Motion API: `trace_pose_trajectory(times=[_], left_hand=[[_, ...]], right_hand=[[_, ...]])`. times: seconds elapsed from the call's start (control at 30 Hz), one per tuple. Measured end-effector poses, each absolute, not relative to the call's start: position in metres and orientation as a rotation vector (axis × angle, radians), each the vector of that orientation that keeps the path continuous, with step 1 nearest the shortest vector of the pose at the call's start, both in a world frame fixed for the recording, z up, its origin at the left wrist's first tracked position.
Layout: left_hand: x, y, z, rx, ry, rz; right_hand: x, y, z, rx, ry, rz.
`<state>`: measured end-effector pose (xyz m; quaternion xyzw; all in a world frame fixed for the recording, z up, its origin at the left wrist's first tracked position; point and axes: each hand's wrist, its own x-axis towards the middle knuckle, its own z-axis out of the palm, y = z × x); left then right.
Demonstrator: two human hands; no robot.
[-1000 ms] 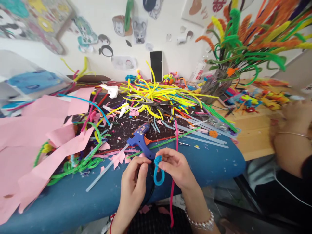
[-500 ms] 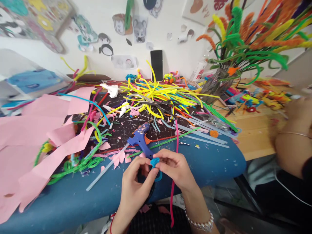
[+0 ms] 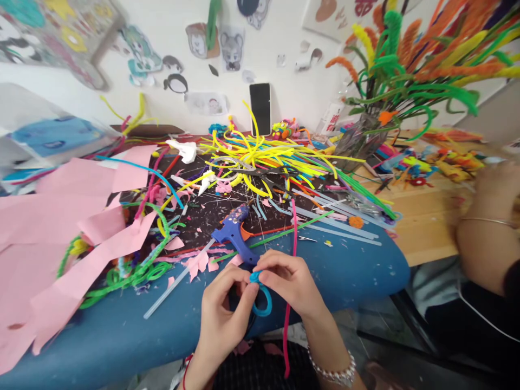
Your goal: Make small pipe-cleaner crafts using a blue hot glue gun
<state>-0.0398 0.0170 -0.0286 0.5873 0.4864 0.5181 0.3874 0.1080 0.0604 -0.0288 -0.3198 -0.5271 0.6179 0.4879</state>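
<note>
My left hand (image 3: 225,309) and my right hand (image 3: 290,284) meet over the near edge of the blue table (image 3: 122,330). Both pinch a light-blue pipe cleaner (image 3: 262,300) bent into a loop that hangs below my fingers. A pink pipe cleaner (image 3: 289,303) runs down past my right hand and over the table edge; whether the hand holds it I cannot tell. A blue hot glue gun (image 3: 235,233) lies just beyond my hands, with a clear glue stick (image 3: 174,284) trailing from it.
Pink paper pieces (image 3: 60,227) cover the left side. A tangle of yellow and green pipe cleaners (image 3: 268,157) fills the middle. A vase of pipe cleaners (image 3: 361,135) stands at the right. A phone (image 3: 260,108) leans on the wall. Another person's arm (image 3: 483,227) is at the right.
The blue loop was first held up open, then bunched between my fingers, and now hangs lower as a loop again. The other person's hand shifted slightly.
</note>
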Motion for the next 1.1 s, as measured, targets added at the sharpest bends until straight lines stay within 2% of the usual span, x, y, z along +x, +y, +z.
trace_pose_trajectory(times=[0.43, 0.67, 0.97, 1.1], left_hand=[[-0.0413, 0.0191, -0.0212, 1.345, 1.208, 1.255], [-0.0411, 0.0172, -0.0222, 1.290, 1.239, 1.286], [-0.0437, 0.0177, -0.0214, 1.282, 1.267, 1.314], [-0.0454, 0.0176, -0.0220, 1.280, 1.229, 1.333]], right_hand=[[0.1066, 0.0606, -0.0240, -0.834, -1.323, 1.503], [0.1104, 0.0588, -0.0288, -0.717, -1.252, 1.631], [0.1070, 0.0574, -0.0308, -0.813, -1.409, 1.337], [0.1075, 0.0582, -0.0299, -0.782, -1.393, 1.372]])
